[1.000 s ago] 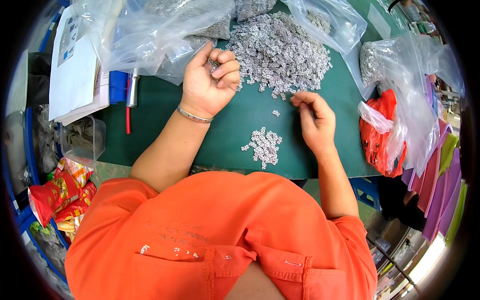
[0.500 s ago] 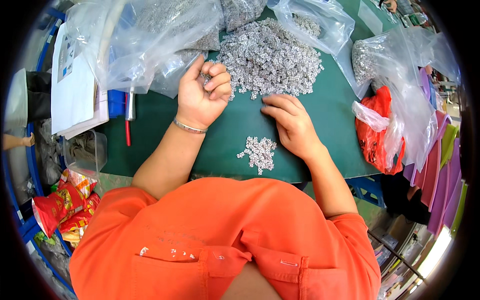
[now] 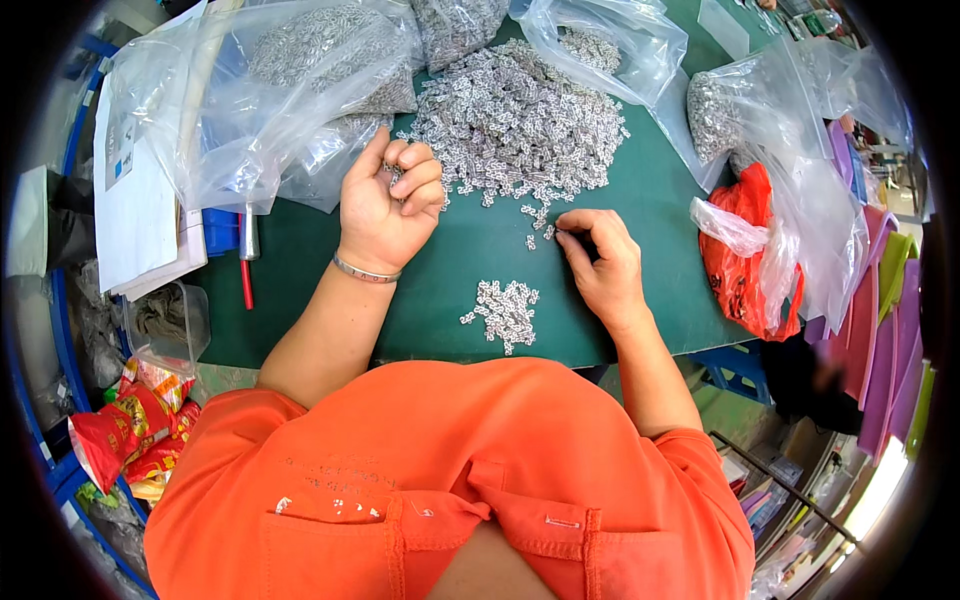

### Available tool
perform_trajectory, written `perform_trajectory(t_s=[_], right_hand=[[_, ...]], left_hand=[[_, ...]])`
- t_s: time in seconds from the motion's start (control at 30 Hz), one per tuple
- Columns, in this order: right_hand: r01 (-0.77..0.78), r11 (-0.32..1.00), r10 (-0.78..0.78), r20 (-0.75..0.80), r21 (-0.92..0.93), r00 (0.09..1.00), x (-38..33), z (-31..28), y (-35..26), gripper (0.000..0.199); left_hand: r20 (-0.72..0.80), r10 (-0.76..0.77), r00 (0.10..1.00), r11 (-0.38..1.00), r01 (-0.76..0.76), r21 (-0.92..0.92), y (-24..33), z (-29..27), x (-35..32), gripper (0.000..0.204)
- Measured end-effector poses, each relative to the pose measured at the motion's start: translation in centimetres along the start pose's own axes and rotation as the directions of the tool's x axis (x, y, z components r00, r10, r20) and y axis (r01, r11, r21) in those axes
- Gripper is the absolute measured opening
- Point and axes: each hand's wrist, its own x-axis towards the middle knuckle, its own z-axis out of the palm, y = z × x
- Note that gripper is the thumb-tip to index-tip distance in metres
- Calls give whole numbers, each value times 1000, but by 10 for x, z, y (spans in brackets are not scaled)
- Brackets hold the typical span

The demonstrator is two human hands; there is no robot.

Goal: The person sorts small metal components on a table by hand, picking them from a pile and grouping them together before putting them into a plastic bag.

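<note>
A large heap of small silver metal pieces with holes (image 3: 520, 120) lies at the far middle of the green table. My left hand (image 3: 390, 205), palm up beside the heap's left edge, curls its fingers over several such pieces. To the right, my right hand (image 3: 608, 265) holds thumb and forefinger close together over the tabletop. A piece shows at its fingertips, next to a few loose metal pieces (image 3: 535, 218) that trail off the heap's near edge. A smaller pile of the pieces (image 3: 507, 314) sits near the front edge, between my forearms.
Clear plastic bags of metal pieces (image 3: 330, 60) stand behind the heap, and another bag (image 3: 715, 115) is at the right. A red plastic bag (image 3: 745, 255) lies at the right edge. Papers (image 3: 140, 200) and a red-handled tool (image 3: 247, 270) are at the left.
My right hand has moved slightly nearer and right, and its fingers have drawn together. A few pieces now lie strung out below the heap. My left hand stays curled.
</note>
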Motion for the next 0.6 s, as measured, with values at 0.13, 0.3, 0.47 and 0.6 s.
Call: perform_trajectory(t_s=[0.13,0.3,0.47,0.6], right_hand=[[-166,960,164,24,227,986,-9,-8,-1,14],[111,993,-110,-31,41,993,0,-3,-12,15],[130,984,-143,102,122,984,-7,-3,-10,23],[175,970,-208,206,171,956,-12,-3,-11,25]], left_hand=[[-2,-1,1000,1000,1,27,1,-2,0,37],[5,-16,1000,1000,16,14,1,-3,1,37],[-2,-13,1000,1000,13,25,-1,-1,1,37],[-3,-13,1000,1000,13,16,-1,-1,-1,38]])
